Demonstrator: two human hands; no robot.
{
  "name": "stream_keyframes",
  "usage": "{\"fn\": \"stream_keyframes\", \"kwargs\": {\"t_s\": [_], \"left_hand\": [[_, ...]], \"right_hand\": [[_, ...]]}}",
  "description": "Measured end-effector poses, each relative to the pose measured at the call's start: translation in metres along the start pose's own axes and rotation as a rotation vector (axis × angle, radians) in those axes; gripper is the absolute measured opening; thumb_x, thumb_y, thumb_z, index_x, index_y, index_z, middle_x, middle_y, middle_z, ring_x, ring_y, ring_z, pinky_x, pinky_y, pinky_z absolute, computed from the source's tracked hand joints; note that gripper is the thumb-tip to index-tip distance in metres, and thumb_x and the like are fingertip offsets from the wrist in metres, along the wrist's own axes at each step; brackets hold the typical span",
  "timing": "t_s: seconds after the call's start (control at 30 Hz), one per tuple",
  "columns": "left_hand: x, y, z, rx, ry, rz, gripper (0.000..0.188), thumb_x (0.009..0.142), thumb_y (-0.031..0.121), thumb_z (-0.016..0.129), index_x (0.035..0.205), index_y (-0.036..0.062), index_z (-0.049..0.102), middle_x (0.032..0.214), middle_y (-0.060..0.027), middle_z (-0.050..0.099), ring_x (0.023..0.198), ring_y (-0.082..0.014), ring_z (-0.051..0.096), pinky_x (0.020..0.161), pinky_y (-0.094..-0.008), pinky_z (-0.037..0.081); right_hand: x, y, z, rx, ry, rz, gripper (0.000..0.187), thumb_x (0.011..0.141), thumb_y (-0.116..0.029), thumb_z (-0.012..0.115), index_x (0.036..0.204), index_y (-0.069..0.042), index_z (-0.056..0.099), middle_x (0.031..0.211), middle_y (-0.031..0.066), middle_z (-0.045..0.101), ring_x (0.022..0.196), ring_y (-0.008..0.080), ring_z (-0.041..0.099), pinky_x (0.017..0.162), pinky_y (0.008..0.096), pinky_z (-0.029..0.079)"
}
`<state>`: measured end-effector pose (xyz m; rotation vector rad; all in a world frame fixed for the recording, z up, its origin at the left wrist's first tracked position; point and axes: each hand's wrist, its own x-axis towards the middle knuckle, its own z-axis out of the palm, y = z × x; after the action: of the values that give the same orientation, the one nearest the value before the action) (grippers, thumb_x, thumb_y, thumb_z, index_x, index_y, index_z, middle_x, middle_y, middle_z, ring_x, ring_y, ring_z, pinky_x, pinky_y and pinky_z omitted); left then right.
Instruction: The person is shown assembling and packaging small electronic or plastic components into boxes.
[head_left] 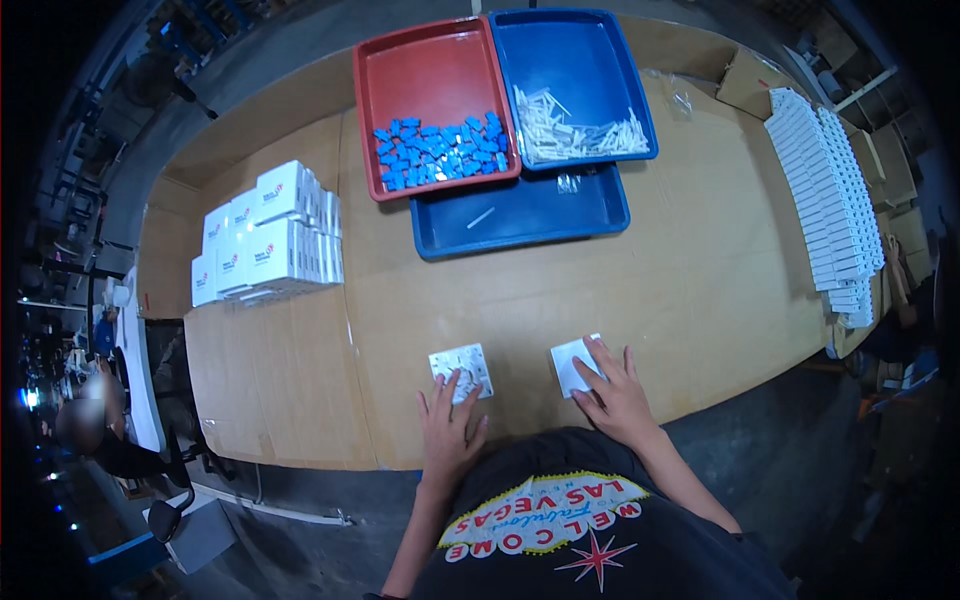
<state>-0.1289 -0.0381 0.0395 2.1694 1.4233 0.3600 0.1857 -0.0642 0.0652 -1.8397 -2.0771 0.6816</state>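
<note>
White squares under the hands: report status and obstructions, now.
Left hand spread, touching detailed white square. Right hand spread, touching plainer white square. Squares apart. Red tray beyond, apart from both hands.

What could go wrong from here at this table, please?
The left hand touches the white square piece with a detailed face; uneven pressing might shift it.

The tall rows of small white blocks near the right end of the brown cardboard-covered table could topple if bumped.

The red plastic tray and upper blue plastic tray overlap a lower blue plastic tray, so a knock might spill small blue parts or thin white sticks.
</note>
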Motion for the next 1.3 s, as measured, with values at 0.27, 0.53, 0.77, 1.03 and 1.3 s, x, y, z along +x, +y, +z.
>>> {"fn": "stream_keyframes", "kwargs": {"t_s": [0.27,0.53,0.77,1.03,1.3], "left_hand": [[0.038,0.019,0.009,0.009,0.073,0.048,0.058,0.093,0.031,0.072,0.148,0.0191,0.056,0.164,-0.0138,0.036,0.155,-0.0416,0.028,0.121,-0.0711,0.018],[0.04,0.011,0.021,-0.051,0.243,0.144,0.052,0.091,0.029,0.072,0.14,0.0164,0.063,0.155,-0.0116,0.048,0.149,-0.0363,0.039,0.122,-0.0666,0.02],[0.037,0.009,0.019,-0.1,0.358,0.16,0.05,0.087,0.026,0.074,0.134,0.0111,0.065,0.147,-0.0124,0.055,0.144,-0.0366,0.045,0.119,-0.0642,0.027],[0.036,0.008,0.018,-0.166,0.421,0.163,0.042,0.087,0.021,0.074,0.126,0.0096,0.069,0.135,-0.0112,0.061,0.135,-0.0352,0.053,0.117,-0.0594,0.033],[0.036,0.009,0.021,-0.181,0.442,0.196,0.035,0.085,0.019,0.074,0.118,0.0085,0.071,0.128,-0.0111,0.063,0.129,-0.0345,0.056,0.113,-0.0561,0.037]], "right_hand": [[0.051,-0.005,-0.004,0.005,0.178,-0.089,0.033,0.091,-0.022,0.073,0.12,-0.005,0.067,0.143,0.0171,0.056,0.134,0.0372,0.053,0.114,0.0576,0.037],[0.188,0.015,-0.042,-0.12,0.482,-0.085,0.03,0.096,-0.028,0.066,0.112,-0.003,0.071,0.132,0.0222,0.06,0.123,0.0402,0.058,0.107,0.0489,0.045],[0.256,0.034,-0.04,-0.235,0.19,0.141,0.041,0.106,-0.035,0.051,0.12,-0.001,0.07,0.134,0.0263,0.058,0.124,0.0412,0.058,0.1,0.0512,0.052],[0.249,0.053,-0.04,-0.149,0.305,0.158,0.024,0.1,-0.019,0.058,0.102,0.003,0.069,0.11,0.0209,0.066,0.106,0.0389,0.067,0.09,0.0505,0.056],[0.263,0.039,-0.067,-0.174,0.146,0.258,0.033,0.085,-0.028,0.079,0.107,-0.004,0.073,0.115,0.019,0.069,0.11,0.0366,0.069,0.092,0.0487,0.056]]}}
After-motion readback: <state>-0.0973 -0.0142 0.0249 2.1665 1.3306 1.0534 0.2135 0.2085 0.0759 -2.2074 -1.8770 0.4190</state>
